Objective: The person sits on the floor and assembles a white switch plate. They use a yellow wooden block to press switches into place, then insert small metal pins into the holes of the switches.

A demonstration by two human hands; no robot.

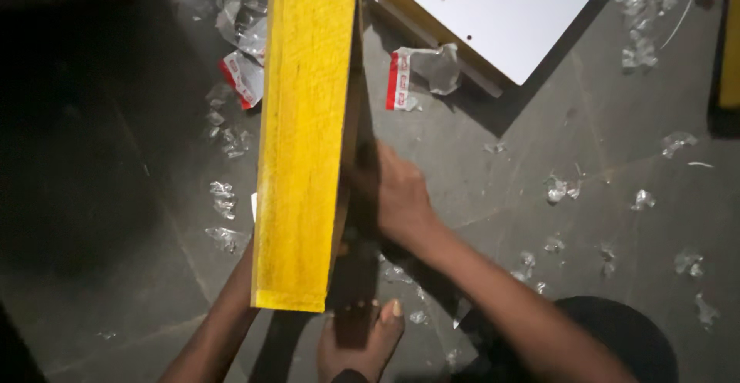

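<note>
The floor is dark grey tile with thin joints, dim at the left and brighter toward the white board lying at the top. Torn clear plastic wrappers and small scraps lie scattered around that board.

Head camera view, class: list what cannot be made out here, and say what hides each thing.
- Left hand: hidden behind the yellow wooden box; only the forearm shows.
- Right hand: fingertips are hidden against the box's shadowed side, so its grip is unclear.
- White panel: cut off by the top edge.
- Far-left floor: too dark to read.
</note>
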